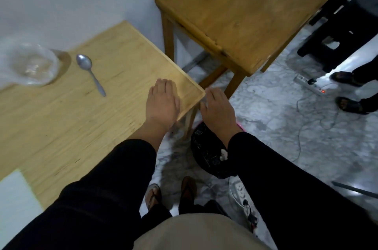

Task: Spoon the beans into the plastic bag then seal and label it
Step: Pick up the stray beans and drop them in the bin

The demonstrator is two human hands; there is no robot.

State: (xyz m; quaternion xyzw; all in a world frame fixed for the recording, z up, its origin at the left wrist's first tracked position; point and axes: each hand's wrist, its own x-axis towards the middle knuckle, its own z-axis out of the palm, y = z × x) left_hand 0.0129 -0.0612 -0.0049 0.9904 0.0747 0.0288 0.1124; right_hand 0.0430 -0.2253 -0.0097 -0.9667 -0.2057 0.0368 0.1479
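A metal spoon lies on the light wooden table, bowl end away from me. To its left stands a clear glass bowl, blurred, and it looks empty. My left hand lies flat on the table near its right corner, fingers straight. Just off that corner, my right hand hovers in the air with relaxed fingers, holding nothing. I see no beans and no plastic bag.
A darker wooden table stands beyond, to the right. A bin lined with a black bag sits on the marble floor below my right arm. Power strips and cables lie on the floor. Another person's feet are at right. A white sheet lies at the table's near left.
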